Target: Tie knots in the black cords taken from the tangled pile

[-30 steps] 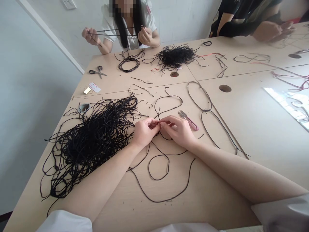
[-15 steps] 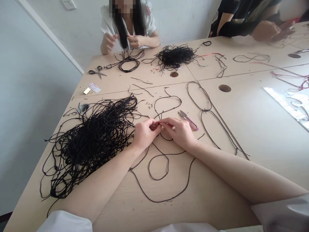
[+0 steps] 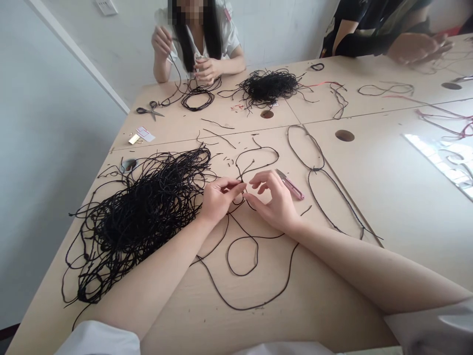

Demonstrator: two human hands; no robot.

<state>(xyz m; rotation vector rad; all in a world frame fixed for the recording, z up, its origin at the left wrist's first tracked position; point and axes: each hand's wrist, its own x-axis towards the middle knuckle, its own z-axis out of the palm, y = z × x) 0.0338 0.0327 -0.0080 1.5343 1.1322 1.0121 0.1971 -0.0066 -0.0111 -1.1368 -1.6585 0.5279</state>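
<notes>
Left hand (image 3: 218, 199) pinches cord (image 3: 241, 177); right hand (image 3: 274, 203) just beside, thumb and fingers apart. Tangled pile (image 3: 144, 212) crowds left; snips (image 3: 294, 189) by right hand; scissors (image 3: 151, 112) beyond pile.

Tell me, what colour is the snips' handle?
The snips' handle is pink, clearest in the head view.

No words, brands or numbers can be read. The small white paper card with red printed lines (image 3: 145, 133) on the pale wood-grained counter (image 3: 369, 197) bears marks too tiny to make out, as does the white rectangular plastic plate (image 3: 106, 6) high on the pale grey wall (image 3: 273, 29).
</notes>
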